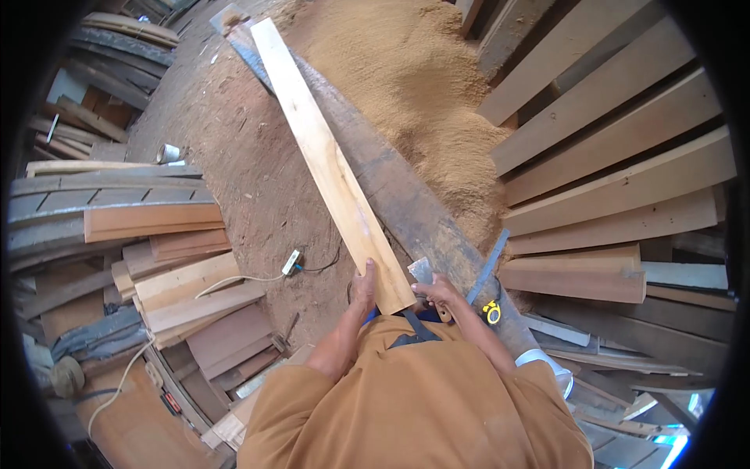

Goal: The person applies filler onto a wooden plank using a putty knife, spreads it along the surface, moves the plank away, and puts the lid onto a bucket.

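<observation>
A long pale wooden board lies lengthwise over a dark workbench plank, its near end close to my body. My left hand grips the board's left edge near that end, thumb on top. On the right of the board's near end, my right hand is closed around the handle of a putty knife, whose broad metal blade points away from me. Beside my right forearm, a yellow tape measure and a bluish metal ruler rest on the plank.
Sawdust is heaped beyond the plank. Long boards are stacked at right, with more wood pieces at left. A power socket with a cord lies on the ground. A white bucket stands by my right elbow.
</observation>
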`<control>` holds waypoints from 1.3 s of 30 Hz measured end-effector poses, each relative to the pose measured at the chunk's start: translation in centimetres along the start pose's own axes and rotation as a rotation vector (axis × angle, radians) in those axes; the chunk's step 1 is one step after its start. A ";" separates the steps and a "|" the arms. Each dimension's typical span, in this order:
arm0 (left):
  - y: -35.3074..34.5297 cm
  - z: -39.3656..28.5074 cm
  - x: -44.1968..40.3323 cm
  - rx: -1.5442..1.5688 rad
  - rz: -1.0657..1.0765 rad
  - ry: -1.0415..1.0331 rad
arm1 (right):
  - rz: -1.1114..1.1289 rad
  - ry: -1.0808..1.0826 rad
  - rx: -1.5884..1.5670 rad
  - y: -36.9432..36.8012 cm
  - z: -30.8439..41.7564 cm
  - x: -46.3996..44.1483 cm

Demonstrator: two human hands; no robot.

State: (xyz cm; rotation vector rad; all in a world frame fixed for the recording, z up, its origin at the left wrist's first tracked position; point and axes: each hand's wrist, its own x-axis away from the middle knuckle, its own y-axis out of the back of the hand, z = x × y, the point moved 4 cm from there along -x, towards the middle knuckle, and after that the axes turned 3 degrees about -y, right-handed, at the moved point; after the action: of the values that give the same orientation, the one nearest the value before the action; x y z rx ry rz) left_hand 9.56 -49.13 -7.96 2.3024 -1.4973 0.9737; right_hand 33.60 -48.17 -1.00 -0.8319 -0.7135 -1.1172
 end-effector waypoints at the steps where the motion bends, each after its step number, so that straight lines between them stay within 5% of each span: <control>1: -0.3 -0.1 0.4 -0.001 -0.012 0.005 | 0.036 -0.002 -0.031 -0.2 0.4 0.6; 10: -5.6 0.5 1.3 -0.109 0.001 -0.039 | 0.102 -0.095 0.094 4.6 -1.2 -0.5; 18: -12.3 -1.7 3.4 0.050 0.233 0.038 | -0.295 0.113 0.481 10.0 2.3 1.5; 22: -9.8 3.5 -2.1 -0.712 0.128 -0.092 | -0.473 0.222 0.966 8.8 5.9 4.4; 25: -11.1 -1.8 0.7 -0.509 0.172 0.008 | -0.621 0.237 1.139 5.8 7.7 6.1; 28: -11.6 -0.9 -1.2 0.144 0.284 -0.146 | -0.652 0.250 1.089 5.9 7.2 5.8; 34: -12.7 -7.8 -1.6 -0.153 0.293 -0.192 | -0.564 0.257 1.102 7.2 7.5 5.3; 37: -13.2 -8.7 -2.1 -0.308 0.241 -0.048 | -0.560 0.258 1.112 7.1 7.5 5.3; 39: -12.6 -3.5 -6.7 -0.381 0.265 -0.293 | -0.543 0.215 1.119 7.0 7.7 5.3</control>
State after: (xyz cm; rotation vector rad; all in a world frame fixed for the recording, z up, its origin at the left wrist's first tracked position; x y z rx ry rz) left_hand 17.48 -36.75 -7.52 2.0671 -1.9449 0.3608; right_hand 41.15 -42.56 5.90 0.4519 -1.2308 -1.0264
